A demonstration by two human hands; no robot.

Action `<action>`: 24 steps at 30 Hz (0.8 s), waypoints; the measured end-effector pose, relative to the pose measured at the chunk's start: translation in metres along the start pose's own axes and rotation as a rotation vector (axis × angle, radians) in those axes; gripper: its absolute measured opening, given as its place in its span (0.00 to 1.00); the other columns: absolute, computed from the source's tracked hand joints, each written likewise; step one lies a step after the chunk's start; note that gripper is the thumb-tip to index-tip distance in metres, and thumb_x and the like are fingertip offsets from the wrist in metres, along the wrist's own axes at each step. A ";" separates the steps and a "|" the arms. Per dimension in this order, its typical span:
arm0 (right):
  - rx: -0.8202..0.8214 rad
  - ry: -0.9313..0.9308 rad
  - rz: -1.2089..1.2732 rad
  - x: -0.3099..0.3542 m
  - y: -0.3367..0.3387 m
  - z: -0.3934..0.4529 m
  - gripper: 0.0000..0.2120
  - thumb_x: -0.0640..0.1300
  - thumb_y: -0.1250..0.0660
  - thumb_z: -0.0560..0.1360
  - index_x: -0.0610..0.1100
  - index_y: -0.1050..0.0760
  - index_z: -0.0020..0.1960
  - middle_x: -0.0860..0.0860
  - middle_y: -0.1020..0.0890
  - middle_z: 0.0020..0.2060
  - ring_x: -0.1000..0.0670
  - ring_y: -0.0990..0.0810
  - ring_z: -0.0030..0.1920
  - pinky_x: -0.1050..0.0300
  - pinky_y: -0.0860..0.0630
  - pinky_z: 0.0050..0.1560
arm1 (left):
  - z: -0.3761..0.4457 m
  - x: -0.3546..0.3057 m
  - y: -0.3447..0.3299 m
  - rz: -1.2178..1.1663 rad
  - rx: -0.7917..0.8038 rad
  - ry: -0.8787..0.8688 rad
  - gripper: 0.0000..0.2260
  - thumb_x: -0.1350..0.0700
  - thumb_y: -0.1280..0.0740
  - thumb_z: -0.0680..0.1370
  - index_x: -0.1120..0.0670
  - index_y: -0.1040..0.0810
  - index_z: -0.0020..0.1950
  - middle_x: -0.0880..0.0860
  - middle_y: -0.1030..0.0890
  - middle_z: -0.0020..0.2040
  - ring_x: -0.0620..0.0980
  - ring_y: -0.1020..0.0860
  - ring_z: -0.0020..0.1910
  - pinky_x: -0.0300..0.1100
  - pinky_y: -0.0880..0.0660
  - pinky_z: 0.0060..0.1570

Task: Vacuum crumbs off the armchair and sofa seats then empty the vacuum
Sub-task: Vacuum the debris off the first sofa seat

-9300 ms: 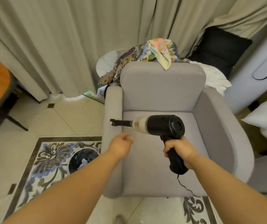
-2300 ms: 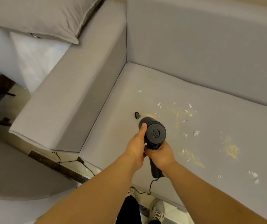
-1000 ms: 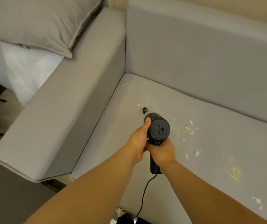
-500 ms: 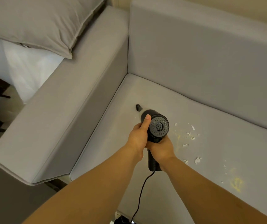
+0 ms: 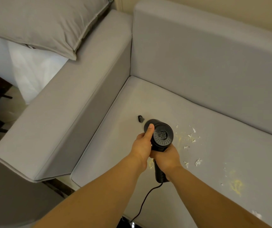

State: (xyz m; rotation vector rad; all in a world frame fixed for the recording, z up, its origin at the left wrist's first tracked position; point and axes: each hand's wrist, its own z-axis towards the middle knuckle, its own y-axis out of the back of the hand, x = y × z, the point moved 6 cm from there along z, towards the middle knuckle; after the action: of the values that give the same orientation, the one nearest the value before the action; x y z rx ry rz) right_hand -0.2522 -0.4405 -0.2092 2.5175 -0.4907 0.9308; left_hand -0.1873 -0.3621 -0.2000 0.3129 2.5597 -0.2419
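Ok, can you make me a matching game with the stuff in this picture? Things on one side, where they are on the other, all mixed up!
Things:
1. handheld vacuum
2. pillow
3. white crumbs
4. cord

Places:
A. scattered on the sofa seat, right of the hands
B. hanging down from the bottom of the handle
C. upper left, beyond the sofa armrest
D. held by the left hand and the right hand

Pairs: 1-D, 2-C, 3-A, 4-B
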 end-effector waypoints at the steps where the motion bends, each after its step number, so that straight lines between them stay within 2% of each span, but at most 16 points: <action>1: 0.000 -0.002 -0.001 -0.001 0.001 -0.002 0.20 0.33 0.26 0.65 0.55 0.24 0.47 0.51 0.16 0.39 0.45 0.18 0.43 0.46 0.19 0.49 | -0.002 0.001 -0.001 -0.004 0.000 -0.007 0.29 0.35 0.37 0.73 0.54 0.27 0.66 0.54 0.20 0.58 0.54 0.23 0.59 0.52 0.28 0.64; 8: 0.036 0.008 -0.038 -0.013 -0.004 -0.012 0.22 0.34 0.26 0.64 0.50 0.23 0.55 0.49 0.16 0.45 0.44 0.18 0.47 0.45 0.20 0.51 | -0.013 0.013 0.008 -0.022 -0.007 -0.006 0.27 0.37 0.37 0.74 0.54 0.26 0.65 0.54 0.20 0.58 0.53 0.23 0.59 0.52 0.28 0.64; 14: -0.030 0.030 -0.070 -0.029 0.022 -0.029 0.22 0.36 0.26 0.66 0.50 0.23 0.58 0.49 0.16 0.46 0.45 0.18 0.48 0.47 0.21 0.53 | -0.028 0.034 -0.013 -0.047 0.087 0.018 0.18 0.39 0.38 0.76 0.50 0.23 0.57 0.53 0.19 0.57 0.52 0.22 0.57 0.50 0.27 0.62; 20: -0.152 0.022 -0.013 -0.049 0.063 -0.035 0.23 0.36 0.24 0.66 0.51 0.23 0.57 0.50 0.16 0.45 0.48 0.18 0.46 0.48 0.21 0.51 | -0.033 0.053 -0.053 0.007 0.152 0.005 0.23 0.38 0.37 0.75 0.52 0.23 0.62 0.52 0.19 0.56 0.52 0.22 0.58 0.51 0.28 0.64; 24: -0.170 0.005 0.000 -0.059 0.075 -0.033 0.21 0.35 0.24 0.65 0.52 0.23 0.54 0.50 0.16 0.42 0.47 0.19 0.44 0.49 0.21 0.48 | -0.031 0.062 -0.067 0.049 0.162 0.021 0.25 0.37 0.37 0.75 0.52 0.24 0.63 0.52 0.19 0.56 0.52 0.23 0.58 0.51 0.28 0.63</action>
State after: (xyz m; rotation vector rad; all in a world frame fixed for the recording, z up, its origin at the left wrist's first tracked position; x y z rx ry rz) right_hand -0.3464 -0.4773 -0.2073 2.3622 -0.5444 0.8568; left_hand -0.2723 -0.4086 -0.2004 0.4401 2.5544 -0.4309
